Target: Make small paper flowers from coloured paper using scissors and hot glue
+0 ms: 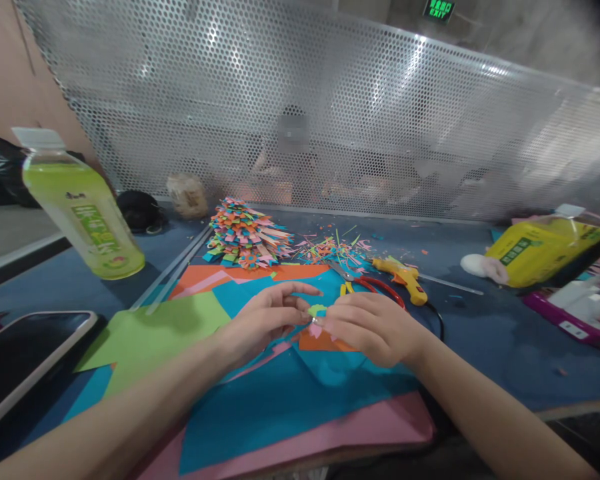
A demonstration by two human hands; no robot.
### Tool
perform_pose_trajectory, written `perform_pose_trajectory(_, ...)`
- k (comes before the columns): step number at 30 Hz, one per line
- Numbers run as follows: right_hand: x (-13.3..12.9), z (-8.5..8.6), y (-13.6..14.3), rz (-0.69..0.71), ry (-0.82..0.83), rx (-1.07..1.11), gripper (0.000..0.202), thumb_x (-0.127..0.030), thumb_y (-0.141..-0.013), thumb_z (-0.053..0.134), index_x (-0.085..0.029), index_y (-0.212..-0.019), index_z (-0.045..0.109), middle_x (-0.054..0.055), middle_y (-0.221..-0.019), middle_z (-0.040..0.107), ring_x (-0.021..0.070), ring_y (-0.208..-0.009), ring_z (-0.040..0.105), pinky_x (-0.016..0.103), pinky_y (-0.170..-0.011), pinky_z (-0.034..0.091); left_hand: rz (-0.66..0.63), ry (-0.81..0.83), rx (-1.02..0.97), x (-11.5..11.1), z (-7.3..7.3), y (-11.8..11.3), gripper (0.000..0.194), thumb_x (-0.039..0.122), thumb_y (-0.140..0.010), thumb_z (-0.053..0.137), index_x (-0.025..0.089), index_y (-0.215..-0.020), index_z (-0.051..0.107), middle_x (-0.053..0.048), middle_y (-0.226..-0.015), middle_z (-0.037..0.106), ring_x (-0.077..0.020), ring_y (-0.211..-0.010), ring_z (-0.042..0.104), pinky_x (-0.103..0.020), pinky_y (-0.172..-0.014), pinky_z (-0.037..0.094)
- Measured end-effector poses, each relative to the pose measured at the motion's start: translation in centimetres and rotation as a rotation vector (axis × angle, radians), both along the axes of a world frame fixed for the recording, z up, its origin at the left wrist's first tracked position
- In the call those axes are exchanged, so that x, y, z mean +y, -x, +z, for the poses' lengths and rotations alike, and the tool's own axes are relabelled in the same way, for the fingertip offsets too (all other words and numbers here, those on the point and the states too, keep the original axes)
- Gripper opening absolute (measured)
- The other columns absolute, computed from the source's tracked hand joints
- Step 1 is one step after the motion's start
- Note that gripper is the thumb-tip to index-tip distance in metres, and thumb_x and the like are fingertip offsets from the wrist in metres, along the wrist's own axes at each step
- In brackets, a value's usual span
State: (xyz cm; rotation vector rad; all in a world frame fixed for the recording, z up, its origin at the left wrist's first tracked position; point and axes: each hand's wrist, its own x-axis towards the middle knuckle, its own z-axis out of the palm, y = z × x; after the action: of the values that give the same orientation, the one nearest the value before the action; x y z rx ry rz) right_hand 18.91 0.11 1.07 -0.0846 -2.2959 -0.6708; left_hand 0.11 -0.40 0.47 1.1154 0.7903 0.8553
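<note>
Over the middle of the coloured paper sheets (pixel 260 393), my left hand (pixel 275 312) and my right hand (pixel 370 327) meet at their fingertips. Between them is a small paper piece (pixel 317 311) in green, blue and pink. My right fingers are pressed together on it. The left thumb and a finger touch its left side, with the other left fingers curled above. An orange paper piece (pixel 325 343) lies under my right hand. Just beyond are red-handled scissors (pixel 380 287) and a yellow-handled tool (pixel 347 289).
A layered paper cone (pixel 245 237) and paper scraps (pixel 335 251) stand behind the sheets. A yellow glue gun (pixel 405 279) lies to the right. Around are a green drink bottle (pixel 87 213), a phone (pixel 25 367), a yellow pack (pixel 535 250), a purple tray (pixel 570 319) and a perforated metal screen (pixel 330 113).
</note>
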Motion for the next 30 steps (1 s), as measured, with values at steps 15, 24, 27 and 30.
perform_pose_trajectory(15,1.4,-2.7,1.0,0.044,1.143,0.404,0.030,-0.013,-0.076,0.050,-0.021,-0.105,0.046,0.001,-0.081,0.052,0.0095,-0.074,0.055,0.021,-0.063,0.049,0.029,0.206,-0.005,0.9,-0.7,0.0,0.011,0.018,-0.073,0.049,0.015,-0.080,0.057,-0.002,-0.057,0.060,-0.0107,-0.051,0.055,-0.019,-0.046,0.041)
perform_pose_trajectory(24,2.0,-2.5,1.2,0.129,1.460,0.493,0.019,-0.019,-0.074,0.056,-0.017,-0.092,0.050,0.001,-0.077,0.057,0.0071,-0.057,0.055,0.020,-0.052,0.049,0.036,0.285,-0.036,1.1,-1.2,0.0,0.015,0.023,-0.078,0.047,0.013,-0.072,0.056,-0.003,-0.056,0.061,-0.0087,-0.046,0.055,-0.018,-0.044,0.045)
perform_pose_trajectory(27,1.9,-2.5,1.2,0.078,1.376,0.449,0.017,-0.016,-0.074,0.056,-0.017,-0.091,0.053,0.002,-0.078,0.057,0.0086,-0.065,0.055,0.022,-0.059,0.050,0.035,0.289,-0.058,1.1,-1.3,0.1,0.005,0.016,-0.073,0.053,0.013,-0.072,0.057,-0.002,-0.059,0.061,-0.0083,-0.049,0.057,-0.018,-0.045,0.045)
perform_pose_trajectory(30,1.6,-2.4,1.0,0.027,1.267,0.384,0.016,-0.015,-0.075,0.053,-0.017,-0.091,0.053,0.003,-0.081,0.056,0.0105,-0.075,0.056,0.025,-0.066,0.049,0.085,0.264,-0.044,1.1,-1.0,0.2,0.012,0.009,-0.070,0.056,0.014,-0.080,0.058,-0.002,-0.061,0.060,-0.0081,-0.050,0.057,-0.018,-0.046,0.045)
